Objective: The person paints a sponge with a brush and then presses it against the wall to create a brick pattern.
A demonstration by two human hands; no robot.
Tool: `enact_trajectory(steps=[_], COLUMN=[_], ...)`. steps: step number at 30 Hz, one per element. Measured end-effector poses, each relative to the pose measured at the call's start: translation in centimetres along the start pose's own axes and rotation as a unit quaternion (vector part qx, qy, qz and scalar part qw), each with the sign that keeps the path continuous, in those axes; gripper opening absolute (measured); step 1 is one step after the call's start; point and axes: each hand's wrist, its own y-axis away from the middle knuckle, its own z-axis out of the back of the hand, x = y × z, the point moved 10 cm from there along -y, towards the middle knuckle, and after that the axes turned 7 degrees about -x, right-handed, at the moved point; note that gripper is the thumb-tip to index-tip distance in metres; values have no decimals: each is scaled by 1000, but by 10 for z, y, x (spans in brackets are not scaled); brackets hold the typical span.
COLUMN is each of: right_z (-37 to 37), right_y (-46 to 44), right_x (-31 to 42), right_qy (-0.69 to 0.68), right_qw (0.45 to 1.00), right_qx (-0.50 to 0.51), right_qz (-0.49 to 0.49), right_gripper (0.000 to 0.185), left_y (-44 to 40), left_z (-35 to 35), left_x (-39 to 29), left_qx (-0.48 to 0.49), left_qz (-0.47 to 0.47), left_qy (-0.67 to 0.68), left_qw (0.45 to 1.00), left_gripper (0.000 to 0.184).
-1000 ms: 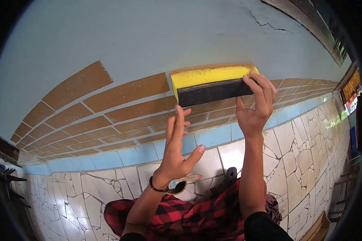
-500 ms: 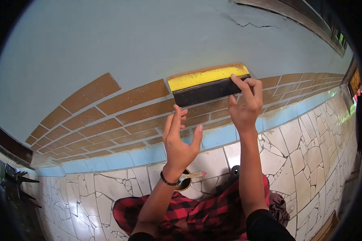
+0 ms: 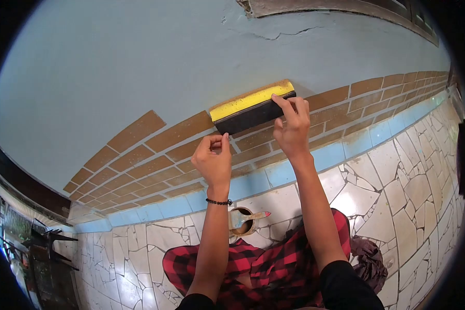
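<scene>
"What does the right hand (image 3: 294, 126) have?"

"The right end of the sponge block (image 3: 250, 116), gripped by its black backing: a finger over the long upper edge, the thumb side lower down. The block reaches leftward from there, tilted, its yellow layer (image 3: 249, 103) toward the wall (image 3: 129, 67)."

"And the left hand (image 3: 212, 157)?"

"Curled, thumb and fingertip at the block's lower left corner. Whether they grip it, I can't tell."

"Which edges are nearest?"

"Brown bricks (image 3: 325, 98) lie on either side: one runs off just past the right hand's fingers, others spread left of the left hand. The block's lower edge spans the gap between the hands."

"How much room is there?"

"Most is above both hands: plain grey wall up to a thin crack (image 3: 294, 33), then a wooden frame (image 3: 294, 6). Below them runs the blue skirting (image 3: 328, 154). Beside the left wrist, between the forearms, the paint pot (image 3: 243, 234) takes up floor, with a brush (image 3: 238, 219) laid across it."
</scene>
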Motion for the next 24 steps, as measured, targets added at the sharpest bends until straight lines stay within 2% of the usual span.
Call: enact_trajectory(steps=[6,9,15,17,20,24], right_z=[11,14,4,4,6,8], right_y=[-7,-12,-4,-4,-3,-1], right_x=[11,14,-1,0,-3,-7], right_qy=[-55,-68,-58,-53,-55,-60], right_qw=[998,996,997,997,996,993], right_qx=[40,36,7,3,-16,-46], right_qz=[-13,-38,-51,-53,-64,-90], right_gripper=[63,55,41,41,40,38], left_y=[-1,-2,-2,-2,-4,2], left_z=[-13,-21,-26,-29,-26,-38], left_x=[-5,-3,-1,-7,-17,2], left_qx=[11,21,28,29,32,40], left_qz=[-20,-16,33,50,42,73], left_qy=[8,4,19,50,17,55], left_qw=[1000,1000,999,997,998,995], left_gripper=[17,16,22,27,28,24])
